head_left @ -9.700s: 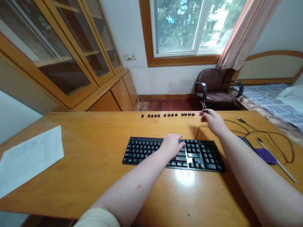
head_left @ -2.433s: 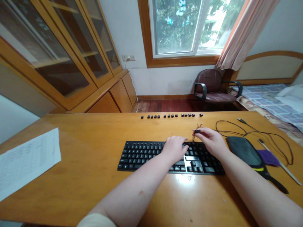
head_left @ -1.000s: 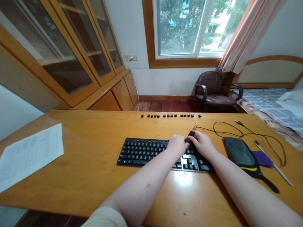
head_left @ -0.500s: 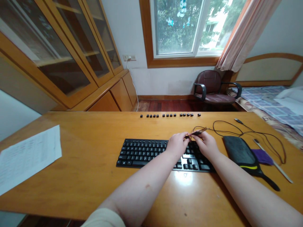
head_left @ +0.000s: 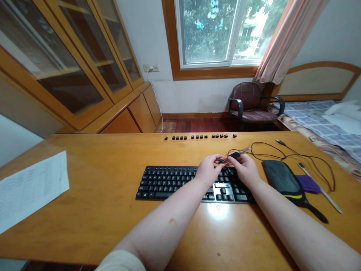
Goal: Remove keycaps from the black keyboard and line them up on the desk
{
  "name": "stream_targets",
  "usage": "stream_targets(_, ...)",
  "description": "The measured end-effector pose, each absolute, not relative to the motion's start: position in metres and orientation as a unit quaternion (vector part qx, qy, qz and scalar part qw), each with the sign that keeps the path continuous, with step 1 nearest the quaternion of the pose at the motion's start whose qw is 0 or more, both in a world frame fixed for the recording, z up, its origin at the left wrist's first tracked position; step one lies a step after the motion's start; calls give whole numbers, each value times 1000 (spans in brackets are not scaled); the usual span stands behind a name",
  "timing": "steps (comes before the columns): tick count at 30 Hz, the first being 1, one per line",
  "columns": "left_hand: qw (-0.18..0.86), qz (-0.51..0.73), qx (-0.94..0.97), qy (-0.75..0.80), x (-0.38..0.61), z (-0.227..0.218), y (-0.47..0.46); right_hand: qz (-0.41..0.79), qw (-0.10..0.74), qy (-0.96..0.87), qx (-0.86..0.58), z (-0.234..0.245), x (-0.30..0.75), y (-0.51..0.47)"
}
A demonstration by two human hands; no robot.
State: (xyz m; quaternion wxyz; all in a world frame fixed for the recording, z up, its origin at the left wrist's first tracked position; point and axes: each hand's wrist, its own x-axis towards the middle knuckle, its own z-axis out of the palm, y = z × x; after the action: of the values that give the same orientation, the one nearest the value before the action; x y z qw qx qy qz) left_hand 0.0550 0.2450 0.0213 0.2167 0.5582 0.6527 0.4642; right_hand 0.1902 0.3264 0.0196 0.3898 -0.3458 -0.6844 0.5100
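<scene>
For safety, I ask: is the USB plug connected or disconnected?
Disconnected: the USB plug lies on the table, its metal end free.

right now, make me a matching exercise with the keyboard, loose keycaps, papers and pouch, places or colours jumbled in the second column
1. keyboard
2. loose keycaps
3. papers
4. pouch

A. in a row along the far edge of the desk
B. dark grey, black and yellow
C. partly hidden by the left hand and right hand
D. white, on the desk's left side

Pairs: 1-C, 2-A, 3-D, 4-B
</scene>
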Motion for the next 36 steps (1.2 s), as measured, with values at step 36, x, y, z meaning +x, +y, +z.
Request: stream_targets(36,197,492,569,629,61,27,240,306,413,-807,-291,20,200,325)
